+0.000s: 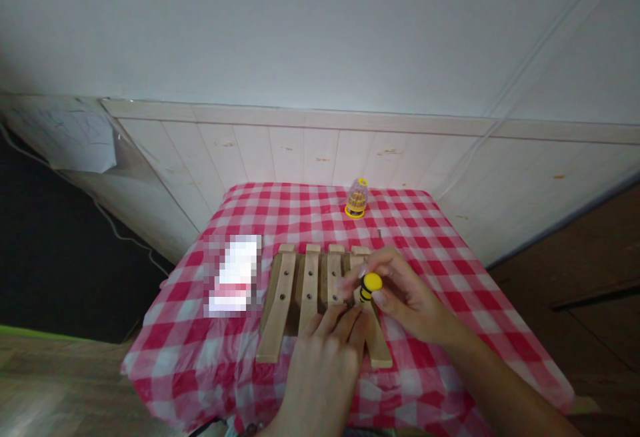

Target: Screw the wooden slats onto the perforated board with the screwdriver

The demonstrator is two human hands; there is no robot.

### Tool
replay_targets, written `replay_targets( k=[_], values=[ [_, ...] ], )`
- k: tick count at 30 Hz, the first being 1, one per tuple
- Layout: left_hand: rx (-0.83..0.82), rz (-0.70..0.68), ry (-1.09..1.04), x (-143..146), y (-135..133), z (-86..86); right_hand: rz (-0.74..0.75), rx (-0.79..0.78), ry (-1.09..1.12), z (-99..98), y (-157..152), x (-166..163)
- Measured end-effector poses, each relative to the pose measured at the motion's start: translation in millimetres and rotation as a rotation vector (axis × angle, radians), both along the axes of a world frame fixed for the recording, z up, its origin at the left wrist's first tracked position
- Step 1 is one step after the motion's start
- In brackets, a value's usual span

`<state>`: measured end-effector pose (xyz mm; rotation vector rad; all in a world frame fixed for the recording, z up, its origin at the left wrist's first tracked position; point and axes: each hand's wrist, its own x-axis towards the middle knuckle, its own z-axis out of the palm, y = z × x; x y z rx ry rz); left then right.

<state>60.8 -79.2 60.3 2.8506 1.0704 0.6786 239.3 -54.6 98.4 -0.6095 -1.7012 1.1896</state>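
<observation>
In the head view, my right hand (407, 300) is closed around a short yellow and black screwdriver (371, 283). It is held over the rightmost slat of a wooden slatted piece (273, 333) that lies on the table. The screwdriver's tip is hidden behind my fingers. My left hand (327, 350) rests on the slats with its fingers stretched forward, close below the screwdriver. Dark screw heads (309, 297) show on the other slats. The middle slats are partly covered by my left hand.
A clear bit case (357, 198) with yellow ends stands toward the back of the checked tablecloth (200, 357). A small screw (379, 233) lies beyond the wooden piece. A blurred white rectangle (235, 277) is at the left. The panelled wall (300, 153) borders the table's far edge.
</observation>
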Motion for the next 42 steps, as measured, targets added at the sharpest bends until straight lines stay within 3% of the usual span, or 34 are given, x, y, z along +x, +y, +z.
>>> replay_targets(
  k=[4,11,22,25,33,42],
  values=[
    [-0.02,-0.008,0.01,0.6,0.7,1.5,-0.064,0.04,-0.023,-5.7,0.9,0.3],
    [-0.016,-0.003,0.004,1.3,2.0,0.5,-0.229,0.272,-0.246,2.6,4.5,5.3],
    [-0.051,-0.003,0.025,2.9,2.4,-0.1,-0.126,-0.096,0.084,-18.6,-3.2,-9.6],
    [-0.044,0.008,0.018,3.7,2.0,-0.5,-0.101,-0.178,0.082,-20.4,-2.2,-5.8],
    [-0.061,0.026,0.019,5.8,1.9,2.7,-0.144,0.132,-0.122,-1.9,-3.2,9.2],
    [-0.115,0.007,0.087,8.0,4.1,7.5,-0.148,-0.024,-0.004,-8.3,-3.8,1.7]
  ],
)
